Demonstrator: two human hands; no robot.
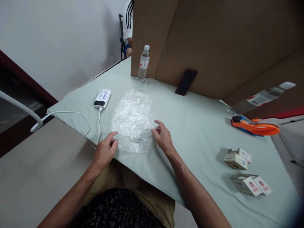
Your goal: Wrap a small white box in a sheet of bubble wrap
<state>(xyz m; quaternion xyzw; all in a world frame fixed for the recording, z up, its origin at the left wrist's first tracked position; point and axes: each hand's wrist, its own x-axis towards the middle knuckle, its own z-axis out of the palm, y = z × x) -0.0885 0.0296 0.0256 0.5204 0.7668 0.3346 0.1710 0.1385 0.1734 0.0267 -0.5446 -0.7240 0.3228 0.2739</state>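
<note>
Sheet of bubble wrap lies flat at centre frame on the pale green table, its near edge folded over on itself. Left hand pinches the lower left corner, fingers closed on the film; right hand pins the lower right edge, thumb and forefinger closed on it. Hands sit well apart, likely to keep the fold taut and square.

Upper left of the sheet: white power bank, cable trailing off the table edge. Behind, a water bottle stands against a cardboard screen; a dark phone leans on it. Right side: orange tape dispenser, small boxes and within reach. Another person's striped sleeve shows at top.
</note>
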